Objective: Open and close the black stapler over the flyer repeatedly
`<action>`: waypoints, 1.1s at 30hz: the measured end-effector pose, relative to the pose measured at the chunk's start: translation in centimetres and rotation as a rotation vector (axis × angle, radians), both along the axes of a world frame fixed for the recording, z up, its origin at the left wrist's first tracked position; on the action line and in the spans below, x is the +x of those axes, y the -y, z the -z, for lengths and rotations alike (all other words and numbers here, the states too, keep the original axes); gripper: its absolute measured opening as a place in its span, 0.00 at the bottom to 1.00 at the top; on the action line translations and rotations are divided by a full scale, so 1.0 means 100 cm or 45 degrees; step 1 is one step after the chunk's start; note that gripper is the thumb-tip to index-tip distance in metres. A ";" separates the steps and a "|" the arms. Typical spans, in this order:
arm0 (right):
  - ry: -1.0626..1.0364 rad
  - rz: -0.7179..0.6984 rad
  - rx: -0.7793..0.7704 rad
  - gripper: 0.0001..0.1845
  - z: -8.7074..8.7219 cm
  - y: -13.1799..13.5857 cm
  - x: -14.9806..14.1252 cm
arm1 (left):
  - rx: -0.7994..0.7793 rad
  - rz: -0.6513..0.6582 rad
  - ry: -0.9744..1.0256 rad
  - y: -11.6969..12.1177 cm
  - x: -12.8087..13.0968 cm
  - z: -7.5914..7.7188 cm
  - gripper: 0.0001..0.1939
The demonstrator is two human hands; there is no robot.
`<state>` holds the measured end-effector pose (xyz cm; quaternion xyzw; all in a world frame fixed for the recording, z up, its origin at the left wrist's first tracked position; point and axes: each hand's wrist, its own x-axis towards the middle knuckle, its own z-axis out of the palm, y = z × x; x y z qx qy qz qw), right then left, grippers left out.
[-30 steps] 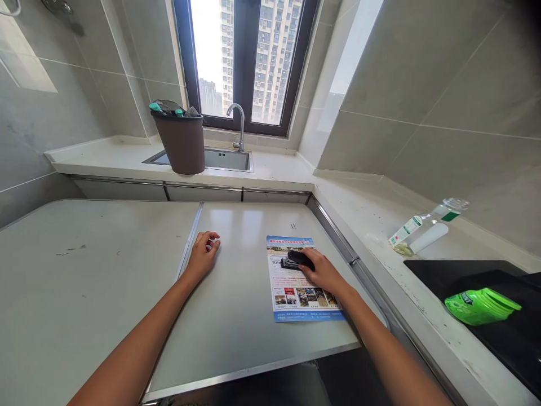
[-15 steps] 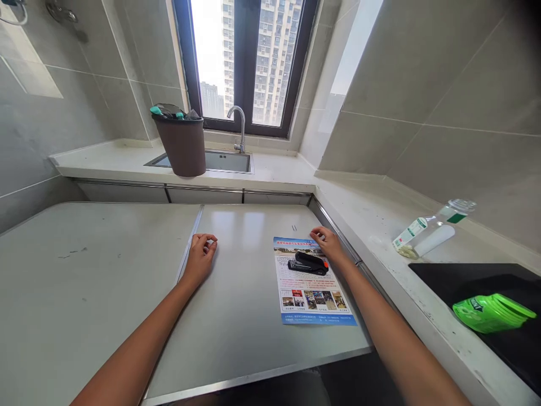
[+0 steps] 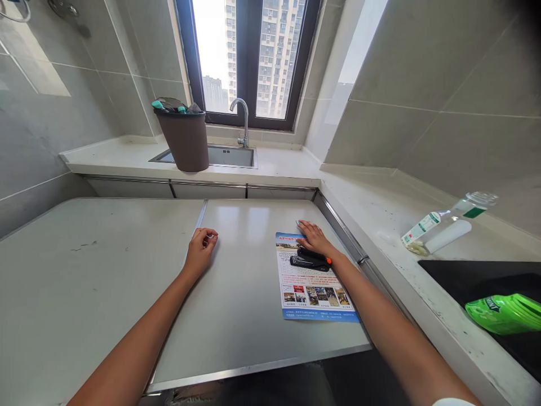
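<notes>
A black stapler (image 3: 310,260) with an orange-red spot at one end lies on a printed leaflet (image 3: 319,313), which rests flat on the pale tabletop. My right hand (image 3: 316,238) stretches over the leaflet's top right corner, just beyond the stapler, fingers extended and holding nothing. At its fingertips, a thin dark strip (image 3: 297,223) on the tabletop shows only in part; I cannot tell whether they touch. Well to the left, beside the metal seam, my left hand (image 3: 200,249) rests on the table, loosely curled, with a gap between thumb and fingers and nothing in it.
Along the back counter stand a brown bin (image 3: 185,141) and a sink (image 3: 232,158) with a faucet (image 3: 244,124). On the right counter are a tilted clear bottle (image 3: 448,223) and a green pouch (image 3: 501,314) on a black panel (image 3: 448,276). The tabletop's metal front edge (image 3: 262,369) runs nearby.
My right hand has moved left from beside the leaflet's corner toward the thin strips, its fingers now stretched out and partly covering them. My left hand stays put. The view has shifted slightly.
</notes>
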<state>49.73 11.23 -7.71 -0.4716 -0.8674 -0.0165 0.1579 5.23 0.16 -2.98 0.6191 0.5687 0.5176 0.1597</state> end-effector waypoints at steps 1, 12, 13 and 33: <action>-0.005 -0.014 -0.022 0.35 -0.001 -0.001 0.000 | 0.014 0.002 0.036 -0.001 -0.003 -0.001 0.07; 0.020 -0.156 -0.193 0.36 0.003 -0.015 -0.025 | 0.278 -0.294 0.987 -0.008 -0.043 -0.011 0.05; 0.029 -0.180 -0.190 0.37 0.003 -0.015 -0.037 | 0.302 -0.305 1.029 -0.009 -0.046 -0.009 0.05; -0.010 -0.360 -0.172 0.33 -0.008 0.008 -0.314 | 0.241 -0.385 1.149 -0.019 -0.060 0.004 0.07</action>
